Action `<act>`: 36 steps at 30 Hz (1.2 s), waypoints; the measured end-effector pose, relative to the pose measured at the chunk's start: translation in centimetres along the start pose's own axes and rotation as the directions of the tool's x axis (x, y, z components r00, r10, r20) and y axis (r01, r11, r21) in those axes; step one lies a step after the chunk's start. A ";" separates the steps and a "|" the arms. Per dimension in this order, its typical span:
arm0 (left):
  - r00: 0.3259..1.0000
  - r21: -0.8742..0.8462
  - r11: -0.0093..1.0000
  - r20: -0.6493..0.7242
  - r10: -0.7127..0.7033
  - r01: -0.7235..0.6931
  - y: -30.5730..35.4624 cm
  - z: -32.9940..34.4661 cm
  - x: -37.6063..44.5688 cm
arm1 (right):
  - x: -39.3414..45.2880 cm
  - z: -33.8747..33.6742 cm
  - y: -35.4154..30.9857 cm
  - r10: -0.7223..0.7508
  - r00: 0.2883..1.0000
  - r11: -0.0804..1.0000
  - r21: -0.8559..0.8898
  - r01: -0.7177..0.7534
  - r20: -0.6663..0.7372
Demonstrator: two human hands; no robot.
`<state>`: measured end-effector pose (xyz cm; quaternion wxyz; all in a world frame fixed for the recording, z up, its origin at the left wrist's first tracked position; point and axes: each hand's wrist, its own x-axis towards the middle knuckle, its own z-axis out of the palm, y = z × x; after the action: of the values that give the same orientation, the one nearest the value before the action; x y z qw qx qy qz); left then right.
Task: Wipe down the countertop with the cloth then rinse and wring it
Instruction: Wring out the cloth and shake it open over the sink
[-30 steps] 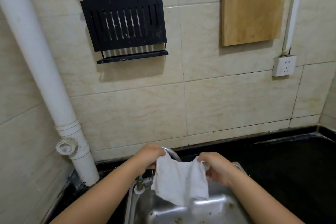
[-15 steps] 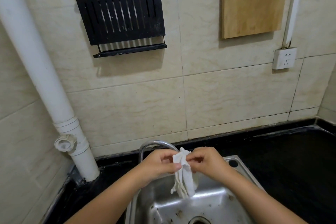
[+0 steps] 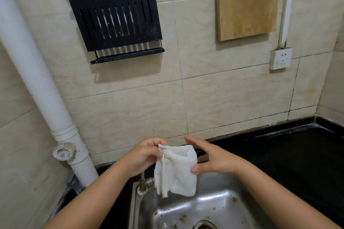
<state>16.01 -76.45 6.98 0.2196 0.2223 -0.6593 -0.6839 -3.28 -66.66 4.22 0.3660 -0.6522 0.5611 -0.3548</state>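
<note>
Pinching the white cloth (image 3: 176, 169) at its top corner, the left hand (image 3: 145, 156) holds it over the crumb-speckled sink (image 3: 214, 208); the right hand (image 3: 214, 158) touches it, fingers spread.

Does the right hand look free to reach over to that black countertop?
Probably yes. The right hand sits open beside the cloth, its thumb touching it, while the left hand pinches the cloth's top. The countertop lies just right of it, with nothing between.
</note>
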 end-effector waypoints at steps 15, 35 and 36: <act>0.919 0.538 0.842 -0.346 0.187 0.031 2.1 -1.2 1.3 | 4.7 -2.9 -7.9 -0.031 0.968 0.943 -0.328 -0.053 -0.248; 0.582 0.953 0.287 -0.177 0.794 -0.101 16.6 -11.8 10.1 | 21.3 -11.7 -15.2 -0.627 0.774 0.527 -0.779 0.339 -0.088; 0.580 0.959 0.270 -0.170 0.797 -0.090 16.5 -12.2 10.7 | 21.9 -12.0 -15.0 -0.636 0.766 0.511 -0.793 0.332 -0.089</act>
<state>14.73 -93.22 22.91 0.4771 0.3039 -0.8246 -0.0069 -4.03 -87.83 24.24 -0.1596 -0.7944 0.5023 -0.3019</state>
